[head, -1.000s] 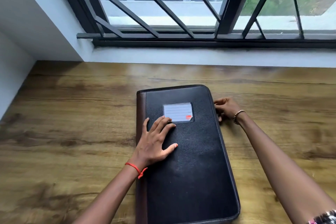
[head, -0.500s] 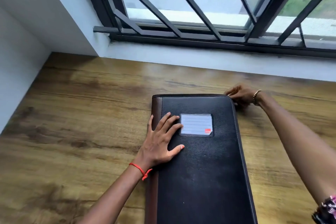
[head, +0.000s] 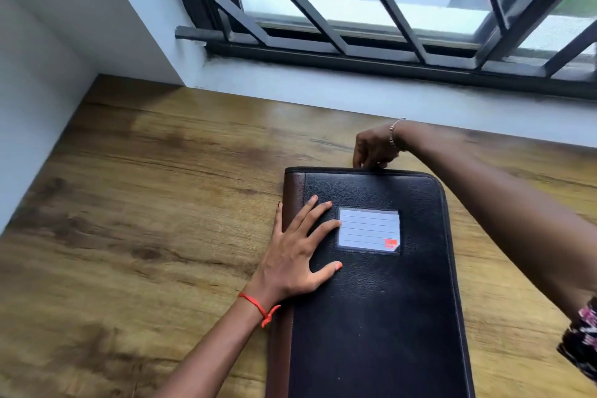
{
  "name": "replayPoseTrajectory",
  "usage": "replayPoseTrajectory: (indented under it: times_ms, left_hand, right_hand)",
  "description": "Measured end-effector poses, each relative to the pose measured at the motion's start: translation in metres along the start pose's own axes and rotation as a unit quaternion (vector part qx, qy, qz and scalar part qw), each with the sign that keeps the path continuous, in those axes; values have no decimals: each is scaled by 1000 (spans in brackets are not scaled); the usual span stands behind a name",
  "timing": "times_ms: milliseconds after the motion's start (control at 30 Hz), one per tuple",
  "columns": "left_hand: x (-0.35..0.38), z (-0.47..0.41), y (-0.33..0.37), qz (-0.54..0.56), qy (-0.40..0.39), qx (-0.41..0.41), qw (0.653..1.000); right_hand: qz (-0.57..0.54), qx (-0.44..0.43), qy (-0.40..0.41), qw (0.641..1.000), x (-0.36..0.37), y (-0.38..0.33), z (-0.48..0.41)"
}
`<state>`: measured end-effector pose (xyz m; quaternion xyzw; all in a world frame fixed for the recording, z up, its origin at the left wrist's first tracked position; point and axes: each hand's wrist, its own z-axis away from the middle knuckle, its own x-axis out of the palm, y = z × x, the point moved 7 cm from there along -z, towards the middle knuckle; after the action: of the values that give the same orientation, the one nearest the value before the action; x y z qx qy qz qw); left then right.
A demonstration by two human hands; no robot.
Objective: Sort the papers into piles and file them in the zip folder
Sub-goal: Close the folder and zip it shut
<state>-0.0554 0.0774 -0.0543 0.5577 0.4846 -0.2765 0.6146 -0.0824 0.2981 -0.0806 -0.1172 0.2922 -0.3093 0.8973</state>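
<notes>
Black rectangular leather-look zip folder (head: 381,300) flat on wood-grain surface (head: 145,203), right of centre, long axis running near to far. Left hand (head: 297,255) flat on folder's left half, fingers (head: 323,226) touching lined rectangular label pocket (head: 368,231) to their right. Right hand (head: 374,148) at folder's far edge, fingers curled onto it. Dark metal barred window (head: 355,61) behind surface; pale wall (head: 32,90) at left.

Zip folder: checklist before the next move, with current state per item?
1. Zip folder lying flat on the table: ok.
2. Left hand pressed flat on the cover beside the spine, steadying it: ok.
3. Right hand at the folder's top edge, curled onto it: ok.
4. Zip pull actually pinched: cannot tell, hidden under the right hand.
5. Folder opened for filing: not ok, cover closed.
6. Papers in view to sort: not ok, none visible.
</notes>
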Motion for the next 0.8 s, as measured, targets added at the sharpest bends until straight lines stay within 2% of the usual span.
replayPoseTrajectory:
  times_ms: [200,500,633,800]
  left_hand:
    - [-1,0,-1,12,-3,1,1000]
    - [0,-6,-1,13,2,12,1000]
    - [-1,-17,-3,22,-4,19,1000]
    - [-2,-19,-3,19,2,25,1000]
  right_hand:
    - [12,-33,-12,999,-1,-31,-20]
    - [-63,-104,17,992,-6,-71,-39]
    - [-131,-107,82,982,-17,-63,-38]
    - [-138,-96,151,974,-19,-59,-35]
